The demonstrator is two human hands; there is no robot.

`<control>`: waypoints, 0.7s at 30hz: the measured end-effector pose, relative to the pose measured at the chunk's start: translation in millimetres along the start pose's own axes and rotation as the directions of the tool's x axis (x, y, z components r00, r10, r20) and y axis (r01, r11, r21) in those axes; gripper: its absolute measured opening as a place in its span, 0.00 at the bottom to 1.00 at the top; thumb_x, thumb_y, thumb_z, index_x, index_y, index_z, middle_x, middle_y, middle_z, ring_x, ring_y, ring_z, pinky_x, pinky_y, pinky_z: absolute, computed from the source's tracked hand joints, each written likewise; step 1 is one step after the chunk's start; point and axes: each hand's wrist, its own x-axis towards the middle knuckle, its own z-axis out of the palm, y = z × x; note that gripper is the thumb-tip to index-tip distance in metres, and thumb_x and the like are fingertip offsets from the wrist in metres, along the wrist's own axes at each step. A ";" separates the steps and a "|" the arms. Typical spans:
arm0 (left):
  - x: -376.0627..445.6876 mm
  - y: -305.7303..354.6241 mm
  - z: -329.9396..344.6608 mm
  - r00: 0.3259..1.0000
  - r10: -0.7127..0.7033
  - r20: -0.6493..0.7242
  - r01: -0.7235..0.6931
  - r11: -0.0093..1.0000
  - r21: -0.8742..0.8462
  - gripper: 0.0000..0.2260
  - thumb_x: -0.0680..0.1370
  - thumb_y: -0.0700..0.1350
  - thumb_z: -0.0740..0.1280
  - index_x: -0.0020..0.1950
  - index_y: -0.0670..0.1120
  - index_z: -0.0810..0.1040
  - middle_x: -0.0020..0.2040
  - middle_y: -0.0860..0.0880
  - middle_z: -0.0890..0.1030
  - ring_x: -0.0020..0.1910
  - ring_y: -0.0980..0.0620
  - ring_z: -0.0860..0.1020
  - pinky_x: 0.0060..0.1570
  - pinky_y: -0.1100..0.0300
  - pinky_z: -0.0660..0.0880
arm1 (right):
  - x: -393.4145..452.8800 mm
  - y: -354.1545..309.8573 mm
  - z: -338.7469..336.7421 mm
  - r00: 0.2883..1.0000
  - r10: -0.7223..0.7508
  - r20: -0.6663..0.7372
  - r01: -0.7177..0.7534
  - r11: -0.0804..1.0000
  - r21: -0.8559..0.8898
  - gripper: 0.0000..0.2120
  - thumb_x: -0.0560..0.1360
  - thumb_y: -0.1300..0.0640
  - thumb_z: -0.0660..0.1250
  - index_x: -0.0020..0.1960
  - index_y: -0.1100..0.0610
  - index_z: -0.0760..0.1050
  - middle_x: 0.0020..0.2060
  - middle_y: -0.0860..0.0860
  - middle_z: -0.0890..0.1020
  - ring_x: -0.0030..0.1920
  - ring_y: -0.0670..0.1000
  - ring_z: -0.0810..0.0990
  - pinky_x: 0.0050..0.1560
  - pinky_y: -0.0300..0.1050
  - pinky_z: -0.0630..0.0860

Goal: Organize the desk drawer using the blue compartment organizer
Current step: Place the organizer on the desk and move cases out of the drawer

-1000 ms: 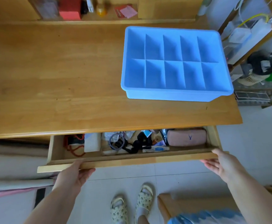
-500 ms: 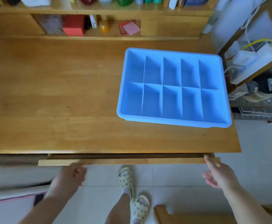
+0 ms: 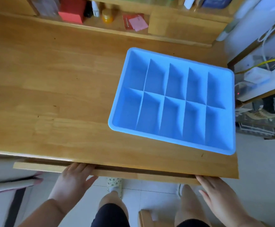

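Both hands lie flat-fingered against the drawer (image 3: 51,167) front: left hand (image 3: 73,179) near its middle, right hand (image 3: 215,193) at its end. The organizer (image 3: 174,102) sits on the counter (image 3: 51,95).

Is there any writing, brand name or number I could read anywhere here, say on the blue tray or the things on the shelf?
No text can be read.
Light blue plastic ten-compartment organizer: plain, no marking visible.
Dark red card under a pink paper note on the wooden shelf: any print is too blurred.
Small white bottle and orange jar with a gold lid: labels too small and blurred.
Dark blue box on the upper shelf: unreadable.
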 end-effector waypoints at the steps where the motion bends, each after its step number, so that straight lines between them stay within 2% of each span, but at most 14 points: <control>1: 6.6 5.0 -1.5 1.000 -0.024 0.004 0.024 1.000 -0.018 0.28 0.79 0.61 0.51 0.40 0.43 0.83 0.36 0.49 0.82 0.35 0.45 0.81 0.37 0.58 0.78 | 1.8 3.3 3.8 1.000 0.001 -0.001 -0.001 0.999 0.037 0.27 0.45 0.61 0.85 0.43 0.59 0.84 0.32 0.51 0.83 0.28 0.54 0.81 0.25 0.46 0.78; 3: 9.4 9.9 -1.3 0.997 -0.070 0.040 0.072 0.996 -0.051 0.19 0.72 0.57 0.59 0.38 0.45 0.82 0.34 0.50 0.82 0.33 0.45 0.80 0.34 0.57 0.77 | 5.7 11.0 11.6 1.000 -0.013 -0.001 0.013 0.991 0.135 0.23 0.47 0.62 0.85 0.41 0.57 0.83 0.30 0.50 0.82 0.26 0.54 0.80 0.24 0.44 0.76; 6: -5.0 12.5 1.0 0.993 -0.113 0.047 0.115 0.992 -0.054 0.15 0.69 0.55 0.60 0.40 0.46 0.80 0.34 0.49 0.80 0.31 0.44 0.79 0.32 0.57 0.75 | 2.9 16.9 20.6 0.987 -0.157 -0.031 0.160 0.963 0.215 0.22 0.49 0.61 0.84 0.40 0.55 0.81 0.40 0.49 0.84 0.33 0.54 0.82 0.33 0.43 0.79; 9: -37.9 19.8 4.1 0.991 -0.107 0.081 0.110 0.993 -0.038 0.19 0.72 0.61 0.58 0.46 0.48 0.81 0.39 0.50 0.82 0.35 0.46 0.80 0.33 0.59 0.75 | -21.6 18.9 22.3 0.952 -0.307 -0.005 0.299 0.923 0.244 0.20 0.52 0.55 0.83 0.40 0.52 0.80 0.42 0.46 0.82 0.37 0.52 0.81 0.39 0.39 0.78; 12: -76.7 29.9 10.2 0.988 -0.128 0.090 0.132 0.991 -0.038 0.24 0.73 0.64 0.58 0.48 0.47 0.84 0.46 0.52 0.83 0.43 0.50 0.81 0.41 0.61 0.72 | -47.5 15.3 26.7 0.910 -0.413 0.035 0.391 0.884 0.257 0.20 0.50 0.47 0.82 0.38 0.48 0.80 0.40 0.43 0.81 0.35 0.47 0.81 0.36 0.34 0.75; 15: -101.4 32.7 14.3 0.988 -0.118 0.098 0.124 0.991 -0.052 0.31 0.75 0.69 0.51 0.49 0.48 0.84 0.47 0.55 0.83 0.45 0.58 0.77 0.43 0.63 0.71 | -71.4 8.6 32.6 0.912 -0.409 0.025 0.381 0.870 0.312 0.20 0.48 0.41 0.80 0.36 0.44 0.80 0.38 0.38 0.81 0.34 0.40 0.80 0.32 0.30 0.70; 16: -109.2 33.9 16.3 0.988 -0.125 0.094 0.131 0.990 -0.057 0.29 0.74 0.70 0.53 0.50 0.50 0.83 0.48 0.56 0.83 0.45 0.58 0.77 0.43 0.63 0.72 | -78.9 5.8 34.2 0.910 -0.413 0.033 0.382 0.868 0.316 0.19 0.50 0.39 0.79 0.38 0.43 0.79 0.39 0.37 0.80 0.35 0.38 0.79 0.33 0.28 0.68; 18: -127.1 39.4 21.9 0.990 -0.136 0.044 0.138 0.990 -0.036 0.22 0.71 0.67 0.60 0.50 0.52 0.81 0.46 0.56 0.83 0.42 0.58 0.79 0.39 0.63 0.76 | -94.6 -0.5 38.7 0.911 -0.411 0.032 0.389 0.883 0.262 0.15 0.62 0.37 0.72 0.46 0.42 0.78 0.45 0.34 0.77 0.42 0.36 0.78 0.39 0.28 0.66; 19: -135.8 42.2 24.7 0.991 -0.132 0.021 0.132 0.991 -0.014 0.20 0.69 0.63 0.64 0.50 0.51 0.82 0.45 0.55 0.84 0.41 0.57 0.79 0.36 0.62 0.77 | -101.3 -0.7 44.9 0.914 -0.406 0.012 0.391 0.887 0.244 0.14 0.69 0.38 0.67 0.52 0.42 0.76 0.50 0.34 0.75 0.48 0.37 0.76 0.44 0.30 0.67; 21: -154.5 51.3 24.7 0.987 -0.159 0.028 0.159 0.987 0.020 0.15 0.67 0.54 0.73 0.50 0.47 0.83 0.43 0.50 0.85 0.41 0.51 0.82 0.38 0.58 0.78 | -120.9 -4.1 54.3 0.906 -0.413 0.090 0.382 0.892 0.242 0.13 0.75 0.41 0.61 0.57 0.43 0.72 0.54 0.37 0.73 0.54 0.41 0.73 0.49 0.36 0.66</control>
